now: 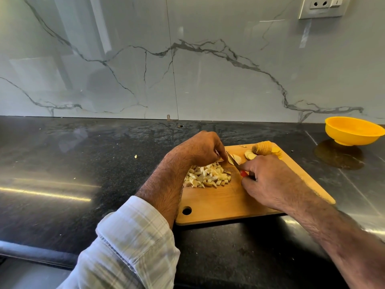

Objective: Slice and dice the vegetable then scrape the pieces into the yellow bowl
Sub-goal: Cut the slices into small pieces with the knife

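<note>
Yellow bowl (pixel 354 131) right, wooden board (pixel 218 207) near

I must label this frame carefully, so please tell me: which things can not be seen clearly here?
- Head view: slice under the left hand, hidden by its fingers.
- Knife handle: right hand covers it; only a bit of red shows.
- Yellow bowl: right rim cut by frame edge.
- Vegetable type: unclear.
</note>
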`<action>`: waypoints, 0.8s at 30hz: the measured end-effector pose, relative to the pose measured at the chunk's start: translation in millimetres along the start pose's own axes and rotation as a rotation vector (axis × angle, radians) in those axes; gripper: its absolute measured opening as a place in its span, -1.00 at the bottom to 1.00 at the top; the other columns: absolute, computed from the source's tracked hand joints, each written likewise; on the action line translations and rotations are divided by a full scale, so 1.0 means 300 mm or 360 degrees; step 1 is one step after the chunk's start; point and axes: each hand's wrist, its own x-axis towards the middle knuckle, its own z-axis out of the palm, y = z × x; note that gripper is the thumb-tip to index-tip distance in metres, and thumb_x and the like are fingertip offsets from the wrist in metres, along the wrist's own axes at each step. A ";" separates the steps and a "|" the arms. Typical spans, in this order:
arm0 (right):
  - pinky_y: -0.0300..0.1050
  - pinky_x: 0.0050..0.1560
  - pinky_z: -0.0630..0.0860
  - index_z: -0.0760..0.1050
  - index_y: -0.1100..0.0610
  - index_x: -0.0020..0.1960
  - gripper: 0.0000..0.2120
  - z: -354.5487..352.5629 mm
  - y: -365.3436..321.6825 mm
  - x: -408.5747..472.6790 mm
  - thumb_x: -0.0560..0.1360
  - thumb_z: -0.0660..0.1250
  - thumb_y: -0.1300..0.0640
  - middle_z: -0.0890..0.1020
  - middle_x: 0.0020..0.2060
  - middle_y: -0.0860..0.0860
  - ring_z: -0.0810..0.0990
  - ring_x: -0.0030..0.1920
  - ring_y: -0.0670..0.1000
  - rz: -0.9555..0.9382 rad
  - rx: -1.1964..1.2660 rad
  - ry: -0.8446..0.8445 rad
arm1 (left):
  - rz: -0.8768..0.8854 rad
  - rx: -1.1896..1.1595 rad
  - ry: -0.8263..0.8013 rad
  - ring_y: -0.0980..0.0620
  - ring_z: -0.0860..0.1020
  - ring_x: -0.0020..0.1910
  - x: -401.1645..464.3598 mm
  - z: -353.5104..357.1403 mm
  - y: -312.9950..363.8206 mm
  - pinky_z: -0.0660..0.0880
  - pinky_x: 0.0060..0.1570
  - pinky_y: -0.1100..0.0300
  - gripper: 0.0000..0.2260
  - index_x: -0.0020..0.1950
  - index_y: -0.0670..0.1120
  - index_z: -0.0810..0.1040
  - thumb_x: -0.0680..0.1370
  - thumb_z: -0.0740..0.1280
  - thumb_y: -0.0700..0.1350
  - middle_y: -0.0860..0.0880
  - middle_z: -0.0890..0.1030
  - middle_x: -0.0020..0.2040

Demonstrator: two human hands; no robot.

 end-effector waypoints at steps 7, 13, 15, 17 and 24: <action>-0.25 -0.25 0.51 0.63 0.00 0.28 -0.71 0.006 -0.014 0.005 0.61 0.31 0.01 0.59 -0.24 -0.10 0.60 -0.18 -0.10 0.0014 -0.0052 -0.0021 | -0.0003 -0.0037 -0.0035 0.04 0.51 0.30 -0.005 0.001 0.008 0.48 0.30 0.07 -0.77 0.14 0.03 0.75 0.62 0.41 -0.25 0.03 0.62 0.30; -0.23 -0.21 0.48 0.66 0.04 0.19 -0.77 0.002 -0.027 0.014 0.62 0.30 0.03 0.57 -0.22 -0.08 0.60 -0.13 -0.05 0.0019 -0.0113 -0.0083 | -0.0003 -0.0031 -0.0031 0.04 0.51 0.29 0.000 0.003 0.005 0.50 0.32 0.01 -0.78 0.13 0.05 0.75 0.61 0.42 -0.23 0.04 0.62 0.29; -0.25 -0.25 0.47 0.67 0.05 0.21 -0.76 0.005 -0.021 0.018 0.61 0.32 0.05 0.61 -0.22 -0.07 0.60 -0.16 -0.07 0.0039 -0.0083 -0.0075 | -0.0003 -0.0053 -0.0036 0.05 0.50 0.28 0.001 0.004 0.003 0.50 0.29 0.04 -0.78 0.14 0.05 0.75 0.61 0.42 -0.23 0.04 0.61 0.29; -0.27 -0.30 0.47 0.68 0.07 0.21 -0.76 0.008 -0.018 0.025 0.60 0.35 0.08 0.63 -0.23 -0.07 0.60 -0.21 -0.10 0.0046 -0.0024 -0.0047 | -0.0006 -0.0075 -0.0045 0.05 0.49 0.28 0.000 0.006 0.004 0.48 0.24 0.07 -0.77 0.14 0.04 0.75 0.61 0.41 -0.25 0.04 0.60 0.30; -0.24 -0.29 0.54 0.66 0.06 0.22 -0.76 0.025 -0.021 0.053 0.60 0.36 0.05 0.64 -0.19 -0.06 0.61 -0.21 -0.09 0.0007 0.0042 -0.0004 | 0.0002 -0.0068 0.0002 0.12 0.55 0.15 0.010 0.018 -0.010 0.54 0.10 0.14 -0.72 0.04 0.13 0.75 0.61 0.38 -0.26 0.12 0.61 0.17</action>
